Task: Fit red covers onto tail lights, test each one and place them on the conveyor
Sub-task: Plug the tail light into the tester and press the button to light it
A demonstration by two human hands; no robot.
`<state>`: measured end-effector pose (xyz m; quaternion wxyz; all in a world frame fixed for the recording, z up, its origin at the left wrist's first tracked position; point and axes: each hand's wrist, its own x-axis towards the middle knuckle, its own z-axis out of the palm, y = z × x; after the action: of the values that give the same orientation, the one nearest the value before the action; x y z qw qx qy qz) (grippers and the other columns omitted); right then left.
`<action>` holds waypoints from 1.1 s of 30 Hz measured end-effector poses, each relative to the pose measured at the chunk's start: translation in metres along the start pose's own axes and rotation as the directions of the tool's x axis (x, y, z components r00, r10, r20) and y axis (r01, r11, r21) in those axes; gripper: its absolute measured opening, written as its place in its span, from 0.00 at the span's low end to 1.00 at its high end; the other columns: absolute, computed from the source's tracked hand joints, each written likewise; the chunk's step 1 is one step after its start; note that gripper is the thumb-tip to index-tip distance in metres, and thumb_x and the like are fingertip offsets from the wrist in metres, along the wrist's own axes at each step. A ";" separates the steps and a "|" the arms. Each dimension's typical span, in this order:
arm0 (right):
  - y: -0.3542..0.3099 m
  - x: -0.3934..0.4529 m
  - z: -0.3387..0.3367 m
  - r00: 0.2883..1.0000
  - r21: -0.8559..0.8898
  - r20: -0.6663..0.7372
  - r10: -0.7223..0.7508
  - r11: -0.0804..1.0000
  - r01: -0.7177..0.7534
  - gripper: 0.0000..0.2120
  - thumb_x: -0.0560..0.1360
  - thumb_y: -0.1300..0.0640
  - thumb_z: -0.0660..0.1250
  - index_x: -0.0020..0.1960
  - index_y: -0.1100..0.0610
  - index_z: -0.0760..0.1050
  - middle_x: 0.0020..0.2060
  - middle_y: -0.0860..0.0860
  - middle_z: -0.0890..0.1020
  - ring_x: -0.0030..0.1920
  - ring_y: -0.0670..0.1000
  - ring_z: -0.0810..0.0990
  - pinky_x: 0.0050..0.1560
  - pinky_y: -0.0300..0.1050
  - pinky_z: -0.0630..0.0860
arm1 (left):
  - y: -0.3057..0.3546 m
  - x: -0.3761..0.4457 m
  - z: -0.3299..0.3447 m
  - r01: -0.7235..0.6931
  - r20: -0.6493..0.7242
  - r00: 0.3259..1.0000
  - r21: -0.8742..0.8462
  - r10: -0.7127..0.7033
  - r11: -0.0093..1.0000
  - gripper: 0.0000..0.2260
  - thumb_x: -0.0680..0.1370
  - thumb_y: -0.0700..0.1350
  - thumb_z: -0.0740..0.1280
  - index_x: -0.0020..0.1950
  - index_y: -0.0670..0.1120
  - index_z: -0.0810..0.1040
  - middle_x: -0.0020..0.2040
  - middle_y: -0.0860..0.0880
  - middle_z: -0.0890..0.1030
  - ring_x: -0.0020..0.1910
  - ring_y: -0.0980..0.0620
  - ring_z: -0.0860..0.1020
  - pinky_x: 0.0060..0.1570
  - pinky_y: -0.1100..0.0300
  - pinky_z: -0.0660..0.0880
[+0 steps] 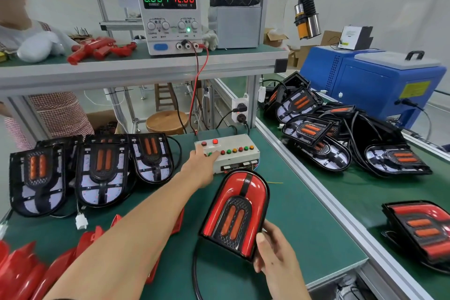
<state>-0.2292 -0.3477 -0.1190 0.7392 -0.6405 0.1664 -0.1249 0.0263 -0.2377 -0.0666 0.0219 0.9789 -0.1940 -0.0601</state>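
Head view shows the left hand point(201, 167) reaching onto the white test box point(231, 153) on the green table point(304, 238), fingers extended and touching the near-left buttons on its top. Just in front of the test box, the right hand point(272, 253) grips the near edge of a red-covered tail light point(237, 212), thumb curled over its rim, holding it tilted up. Left of the test box lie uncovered tail lights point(102, 173); behind it, on a shelf, the power supply point(170, 14) reads 12.00 volts.
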 end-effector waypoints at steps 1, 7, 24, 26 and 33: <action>-0.001 -0.001 0.000 1.000 -0.009 0.001 -0.003 1.000 0.003 0.12 0.83 0.63 0.60 0.64 0.53 0.75 0.47 0.51 0.86 0.28 0.51 0.70 0.30 0.43 0.70 | 0.000 0.000 0.001 -0.001 0.004 1.000 -0.005 0.001 1.000 0.38 0.79 0.36 0.63 0.82 0.60 0.51 0.80 0.39 0.48 0.75 0.39 0.60 0.64 0.45 0.74; -0.004 -0.001 0.000 1.000 -0.027 0.000 0.001 1.000 -0.001 0.13 0.83 0.65 0.60 0.64 0.55 0.75 0.37 0.51 0.83 0.27 0.51 0.70 0.27 0.39 0.68 | 0.001 -0.002 0.002 -0.002 -0.028 1.000 -0.002 0.002 1.000 0.36 0.78 0.35 0.60 0.82 0.60 0.54 0.78 0.40 0.53 0.74 0.40 0.62 0.60 0.47 0.74; -0.003 0.000 -0.002 0.999 -0.043 0.021 0.024 0.999 -0.023 0.12 0.84 0.62 0.59 0.64 0.52 0.75 0.44 0.51 0.86 0.28 0.52 0.72 0.30 0.41 0.70 | 0.024 0.014 -0.006 -0.199 -0.167 0.964 0.059 0.206 0.978 0.31 0.79 0.40 0.65 0.80 0.52 0.62 0.77 0.44 0.64 0.76 0.42 0.61 0.76 0.43 0.60; -0.004 0.000 -0.002 0.999 -0.028 0.022 0.034 0.999 -0.034 0.13 0.83 0.63 0.59 0.64 0.52 0.75 0.45 0.51 0.87 0.27 0.52 0.72 0.29 0.41 0.70 | 0.032 0.021 -0.005 -0.282 -0.137 0.948 0.062 0.288 0.957 0.31 0.80 0.37 0.63 0.82 0.50 0.60 0.80 0.45 0.62 0.78 0.43 0.58 0.78 0.43 0.56; -0.006 0.000 0.000 0.998 -0.005 0.021 0.055 0.998 -0.055 0.12 0.82 0.62 0.61 0.64 0.54 0.75 0.48 0.54 0.87 0.26 0.50 0.76 0.28 0.42 0.71 | 0.049 0.045 -0.001 -0.359 -0.014 0.932 0.126 0.363 0.925 0.31 0.82 0.40 0.62 0.84 0.49 0.54 0.82 0.44 0.58 0.80 0.42 0.55 0.77 0.38 0.54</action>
<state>-0.2287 -0.3484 -0.1131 0.7428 -0.6385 0.1762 -0.0975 0.0494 -0.2997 -0.0675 -0.0231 0.9270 -0.3736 -0.0249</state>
